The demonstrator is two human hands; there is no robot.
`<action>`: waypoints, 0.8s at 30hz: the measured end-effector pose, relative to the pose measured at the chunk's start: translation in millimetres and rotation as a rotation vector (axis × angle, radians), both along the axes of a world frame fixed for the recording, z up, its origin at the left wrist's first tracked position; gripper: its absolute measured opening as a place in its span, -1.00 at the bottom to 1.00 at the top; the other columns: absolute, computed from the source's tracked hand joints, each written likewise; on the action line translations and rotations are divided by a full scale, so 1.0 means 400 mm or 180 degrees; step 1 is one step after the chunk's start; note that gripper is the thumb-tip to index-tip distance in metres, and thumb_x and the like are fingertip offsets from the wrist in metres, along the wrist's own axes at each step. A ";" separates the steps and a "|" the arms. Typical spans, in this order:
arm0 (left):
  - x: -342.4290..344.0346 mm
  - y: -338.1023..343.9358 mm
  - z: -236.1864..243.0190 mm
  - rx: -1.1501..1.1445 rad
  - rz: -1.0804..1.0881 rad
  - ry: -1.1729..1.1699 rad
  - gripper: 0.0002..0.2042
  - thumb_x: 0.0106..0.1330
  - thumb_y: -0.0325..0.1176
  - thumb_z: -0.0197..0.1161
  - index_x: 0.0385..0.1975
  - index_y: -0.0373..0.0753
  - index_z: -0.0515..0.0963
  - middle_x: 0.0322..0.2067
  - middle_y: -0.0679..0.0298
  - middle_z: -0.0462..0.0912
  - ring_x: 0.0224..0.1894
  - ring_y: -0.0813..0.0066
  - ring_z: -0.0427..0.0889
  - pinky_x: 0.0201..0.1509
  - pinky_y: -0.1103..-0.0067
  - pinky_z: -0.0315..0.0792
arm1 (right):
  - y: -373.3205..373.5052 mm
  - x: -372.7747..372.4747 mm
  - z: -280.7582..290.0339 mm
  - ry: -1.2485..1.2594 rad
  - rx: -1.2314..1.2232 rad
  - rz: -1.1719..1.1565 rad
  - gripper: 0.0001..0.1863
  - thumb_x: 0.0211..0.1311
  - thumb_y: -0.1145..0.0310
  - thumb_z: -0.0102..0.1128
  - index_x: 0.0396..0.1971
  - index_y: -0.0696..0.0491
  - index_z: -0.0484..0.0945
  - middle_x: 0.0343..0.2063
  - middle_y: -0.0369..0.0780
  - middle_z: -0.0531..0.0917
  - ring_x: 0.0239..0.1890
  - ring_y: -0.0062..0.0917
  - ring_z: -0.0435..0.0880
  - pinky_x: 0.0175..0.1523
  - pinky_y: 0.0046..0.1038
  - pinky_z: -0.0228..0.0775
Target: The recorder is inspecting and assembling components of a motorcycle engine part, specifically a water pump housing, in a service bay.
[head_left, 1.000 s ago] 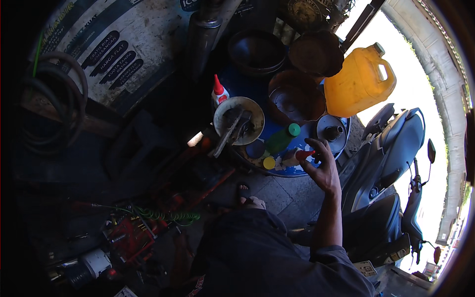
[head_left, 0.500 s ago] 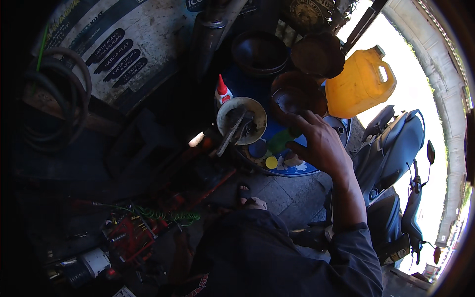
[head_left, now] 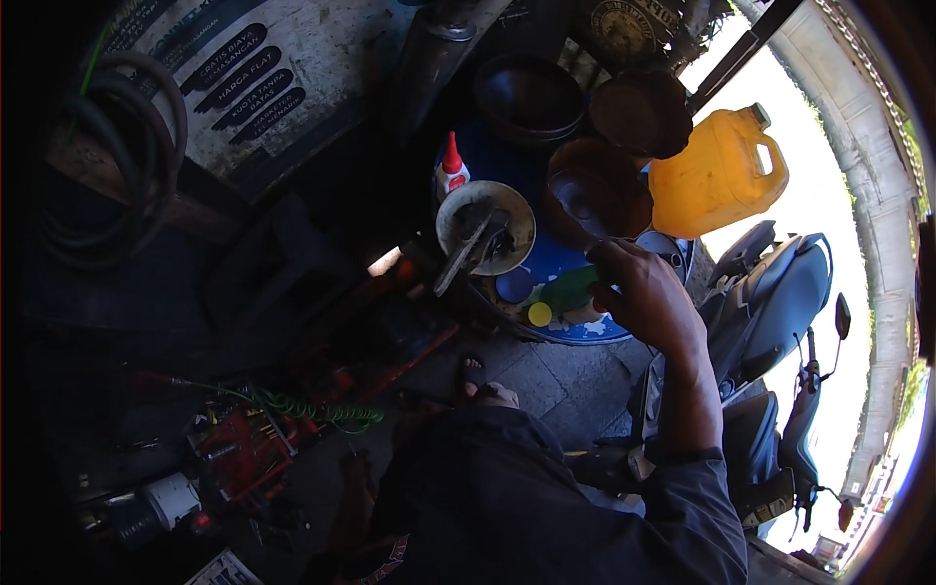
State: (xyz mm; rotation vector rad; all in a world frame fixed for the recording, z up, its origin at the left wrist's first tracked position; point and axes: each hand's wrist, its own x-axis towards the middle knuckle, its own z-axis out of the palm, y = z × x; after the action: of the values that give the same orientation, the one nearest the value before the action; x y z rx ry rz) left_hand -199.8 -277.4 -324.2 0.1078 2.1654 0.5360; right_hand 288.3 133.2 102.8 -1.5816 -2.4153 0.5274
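Observation:
My right hand [head_left: 639,292] reaches over the blue drum top [head_left: 526,327], its fingers curled round the upper part of a green bottle [head_left: 565,291] and hiding its cap. A small red-capped bottle [head_left: 583,313] is partly behind the hand, beside a yellow disc [head_left: 539,314] and a blue disc [head_left: 514,285]. A cream bowl [head_left: 524,224] holds dark tools, with a white red-nozzled bottle [head_left: 452,171] behind it. My left hand [head_left: 356,473] hangs low in shadow; its fingers are unclear.
Rusty bowls [head_left: 595,190] and a yellow jerrycan [head_left: 712,171] crowd the back. A parked scooter [head_left: 780,302] stands right. Red tool trays [head_left: 244,453] with a green coiled hose lie lower left. Dark hoses [head_left: 146,166] hang at left, and a metal pole [head_left: 439,54] rises behind.
My right hand has moved from over the red-capped bottle onto the green bottle, its fingers drawing in around the bottle's top. The view has shifted slightly.

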 end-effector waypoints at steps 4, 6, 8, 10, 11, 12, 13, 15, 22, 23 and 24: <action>0.002 0.008 0.023 0.0044 -0.0084 0.0036 -0.63 0.16 -0.16 0.40 -0.30 -0.42 0.63 -0.48 0.18 0.65 -0.53 0.39 0.62 -0.48 0.43 0.48 | -0.003 0.004 -0.001 -0.0016 -0.0094 -0.0022 -0.67 0.08 0.60 0.38 -0.11 0.17 0.58 -0.16 -0.11 0.70 -0.11 -0.25 0.75 0.03 -0.30 0.62; 0.003 0.022 0.027 0.0043 -0.0019 0.0015 -0.63 0.15 -0.16 0.40 -0.30 -0.43 0.63 -0.48 0.18 0.65 -0.53 0.39 0.61 -0.47 0.43 0.48 | -0.003 0.004 0.000 -0.0007 -0.0060 0.0040 -0.68 0.08 0.60 0.38 -0.11 0.17 0.59 -0.16 -0.11 0.70 -0.12 -0.24 0.75 0.02 -0.30 0.62; 0.006 0.036 0.028 0.0141 0.0164 -0.0050 -0.62 0.15 -0.18 0.38 -0.26 -0.44 0.62 -0.48 0.17 0.64 -0.52 0.39 0.60 -0.43 0.40 0.48 | -0.003 0.005 0.002 -0.0008 -0.0057 0.0087 -0.68 0.09 0.60 0.38 -0.12 0.17 0.59 -0.16 -0.10 0.70 -0.13 -0.24 0.75 0.02 -0.30 0.62; 0.010 0.048 0.029 0.0320 0.0206 -0.0001 -0.62 0.16 -0.18 0.37 -0.24 -0.44 0.61 -0.46 0.16 0.65 -0.50 0.38 0.61 -0.42 0.39 0.47 | -0.005 0.005 0.005 -0.0048 -0.0120 0.0082 -0.70 0.08 0.59 0.38 -0.14 0.18 0.60 -0.16 -0.11 0.70 -0.14 -0.24 0.76 0.00 -0.32 0.62; 0.012 0.054 0.029 0.0256 0.0281 -0.0018 -0.62 0.16 -0.19 0.35 -0.23 -0.45 0.60 -0.45 0.15 0.65 -0.49 0.36 0.61 -0.41 0.38 0.47 | -0.006 0.006 0.007 -0.0039 -0.0079 0.0107 -0.70 0.08 0.59 0.38 -0.14 0.18 0.60 -0.16 -0.11 0.70 -0.14 -0.24 0.76 0.00 -0.32 0.62; 0.014 0.058 0.028 0.0383 0.0254 0.0036 -0.62 0.16 -0.19 0.35 -0.23 -0.45 0.60 -0.45 0.15 0.65 -0.49 0.36 0.61 -0.41 0.38 0.47 | -0.009 0.008 0.009 -0.0041 -0.0128 0.0074 -0.70 0.08 0.59 0.38 -0.15 0.18 0.60 -0.17 -0.10 0.71 -0.15 -0.24 0.76 -0.01 -0.32 0.62; 0.015 0.059 0.028 0.0327 0.0215 0.0028 -0.61 0.17 -0.19 0.35 -0.22 -0.45 0.60 -0.44 0.14 0.65 -0.48 0.36 0.61 -0.41 0.37 0.46 | -0.012 0.009 0.010 -0.0048 -0.0217 0.0015 -0.71 0.07 0.59 0.38 -0.15 0.19 0.60 -0.18 -0.10 0.71 -0.15 -0.24 0.76 -0.02 -0.33 0.62; 0.015 0.058 0.023 0.0271 0.0174 0.0019 -0.61 0.17 -0.19 0.34 -0.21 -0.45 0.59 -0.42 0.12 0.65 -0.48 0.35 0.62 -0.42 0.36 0.45 | -0.019 0.012 0.012 -0.0037 -0.0205 0.0030 -0.71 0.07 0.58 0.38 -0.16 0.18 0.60 -0.20 -0.09 0.71 -0.16 -0.24 0.76 -0.03 -0.33 0.62; 0.012 0.022 0.003 0.0362 0.0149 -0.0065 -0.67 0.19 -0.23 0.36 -0.24 -0.42 0.61 -0.46 0.18 0.65 -0.51 0.39 0.59 -0.47 0.40 0.45 | -0.055 0.019 0.015 -0.0008 -0.0298 0.0003 -0.71 0.06 0.53 0.42 -0.18 0.18 0.61 -0.25 -0.09 0.72 -0.24 -0.28 0.77 -0.12 -0.34 0.62; 0.013 0.018 0.004 0.0138 0.0172 -0.0120 -0.69 0.19 -0.25 0.36 -0.25 -0.41 0.61 -0.47 0.19 0.64 -0.52 0.41 0.58 -0.48 0.41 0.45 | -0.061 0.019 0.016 -0.0058 -0.0272 0.0010 -0.71 0.06 0.53 0.42 -0.18 0.18 0.61 -0.25 -0.09 0.72 -0.24 -0.28 0.77 -0.12 -0.34 0.62; 0.013 0.016 0.006 0.0237 0.0086 -0.0101 -0.69 0.19 -0.25 0.36 -0.25 -0.41 0.61 -0.47 0.19 0.64 -0.52 0.41 0.58 -0.48 0.41 0.45 | -0.067 0.018 0.017 -0.0036 -0.0248 -0.0019 -0.71 0.06 0.52 0.42 -0.19 0.18 0.61 -0.26 -0.09 0.72 -0.25 -0.28 0.77 -0.14 -0.35 0.62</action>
State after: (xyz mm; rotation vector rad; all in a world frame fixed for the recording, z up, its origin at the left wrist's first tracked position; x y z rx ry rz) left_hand -194.7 -271.1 -321.7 0.1099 2.1191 0.6300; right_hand 295.6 106.6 109.7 -1.6263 -2.4253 0.6203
